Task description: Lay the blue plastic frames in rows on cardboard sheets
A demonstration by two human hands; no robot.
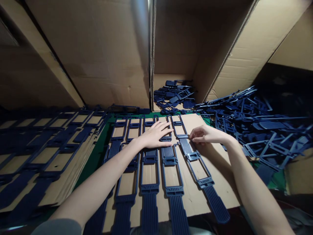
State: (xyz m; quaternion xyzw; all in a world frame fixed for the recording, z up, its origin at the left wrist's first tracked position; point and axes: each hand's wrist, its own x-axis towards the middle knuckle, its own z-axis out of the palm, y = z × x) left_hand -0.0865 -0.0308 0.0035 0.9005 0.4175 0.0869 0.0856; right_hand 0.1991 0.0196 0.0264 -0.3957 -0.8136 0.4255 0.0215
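Several dark blue plastic frames with ribbed tongues lie in columns on a cardboard sheet (195,199). My left hand (156,134) rests palm down, fingers spread, over the upper frames near the middle. At the rightmost column, my right hand (201,134) has its fingers pinched together beside the joint between an upper frame (179,127) and a lower frame (195,160). Whatever is between those fingertips is too small to make out. The lower frame slants down to the right, its ribbed tongue (216,202) reaching past the sheet's front edge.
A tangled heap of blue parts (266,127) spreads at the right, and a smaller pile (176,94) sits inside an open cardboard box (176,39). Stacked cardboard sheets (73,176) carrying more frames stand at the left. Green surface (94,163) shows between.
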